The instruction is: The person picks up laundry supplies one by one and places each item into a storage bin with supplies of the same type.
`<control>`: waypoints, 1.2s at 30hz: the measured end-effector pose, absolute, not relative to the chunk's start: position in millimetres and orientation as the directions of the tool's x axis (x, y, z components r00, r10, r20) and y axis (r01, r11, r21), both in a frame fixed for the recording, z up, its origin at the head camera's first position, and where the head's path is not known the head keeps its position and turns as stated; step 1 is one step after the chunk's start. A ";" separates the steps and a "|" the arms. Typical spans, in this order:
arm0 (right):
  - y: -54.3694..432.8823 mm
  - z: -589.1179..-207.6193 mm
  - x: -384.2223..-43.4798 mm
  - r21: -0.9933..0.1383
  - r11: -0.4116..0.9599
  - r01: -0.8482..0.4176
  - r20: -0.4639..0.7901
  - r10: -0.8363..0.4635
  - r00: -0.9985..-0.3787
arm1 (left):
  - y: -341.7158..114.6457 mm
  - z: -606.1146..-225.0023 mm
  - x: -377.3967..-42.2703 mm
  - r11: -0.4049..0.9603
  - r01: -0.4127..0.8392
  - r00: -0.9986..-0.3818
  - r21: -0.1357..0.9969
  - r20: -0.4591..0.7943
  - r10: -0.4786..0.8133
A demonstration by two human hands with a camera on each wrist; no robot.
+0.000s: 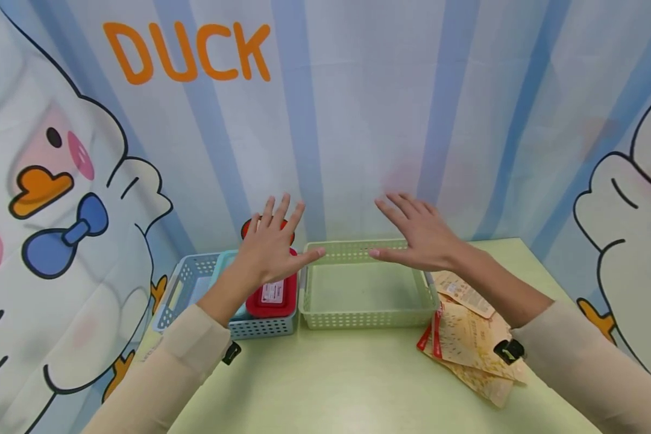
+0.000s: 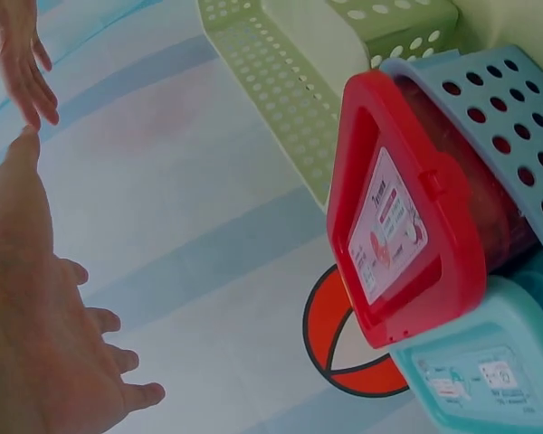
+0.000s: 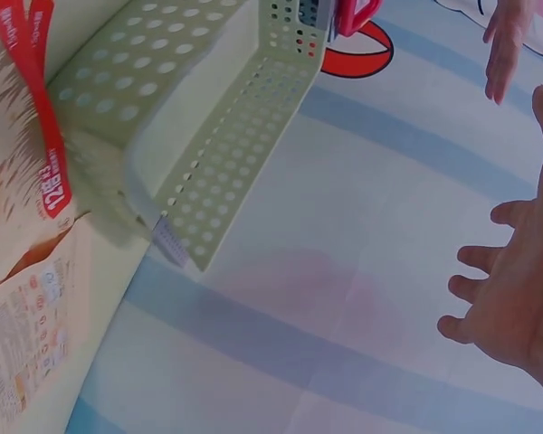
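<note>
Both hands are raised with fingers spread, and neither holds anything. In the head view the left hand overlaps a blue basket in which a red-lidded container and a light-blue-lidded container stand. The right hand hovers over the back right part of a pale green basket, whose bottom shows bare. Right of that basket, several tan packets with red edges lie overlapping on the table.
The two baskets stand side by side toward the back of the pale green table. Behind and beside it hangs a striped cloth printed with ducks and orange lettering.
</note>
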State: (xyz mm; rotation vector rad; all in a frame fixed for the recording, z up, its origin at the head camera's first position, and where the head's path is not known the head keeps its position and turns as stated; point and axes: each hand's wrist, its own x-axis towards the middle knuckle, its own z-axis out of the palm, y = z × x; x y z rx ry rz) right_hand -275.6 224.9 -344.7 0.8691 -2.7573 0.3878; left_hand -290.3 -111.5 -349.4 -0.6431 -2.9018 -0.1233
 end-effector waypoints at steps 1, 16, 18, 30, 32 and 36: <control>226.9 -345.7 -276.1 -0.171 0.792 -0.586 0.291 -0.527 -0.798 | -110.2 -350.9 -290.5 0.902 0.429 -0.892 0.052 0.181 0.414; 247.9 -353.9 -278.1 -0.157 0.818 -0.554 0.257 -0.508 -0.822 | -98.8 -365.1 -290.2 0.894 0.439 -0.891 0.088 0.175 0.420; 250.8 -354.9 -277.4 -0.172 0.815 -0.554 0.253 -0.507 -0.824 | -97.8 -367.1 -289.5 0.894 0.438 -0.893 0.094 0.162 0.420; 274.1 -363.4 -273.0 -0.216 0.822 -0.527 0.233 -0.481 -0.845 | -82.5 -381.4 -284.9 0.873 0.468 -0.882 0.139 0.144 0.449; 277.7 -364.3 -271.8 -0.220 0.824 -0.523 0.231 -0.476 -0.848 | -78.0 -384.3 -284.4 0.871 0.470 -0.881 0.147 0.146 0.450; 283.8 -364.5 -268.7 -0.232 0.827 -0.512 0.225 -0.467 -0.855 | -67.1 -388.5 -283.0 0.865 0.474 -0.880 0.166 0.135 0.456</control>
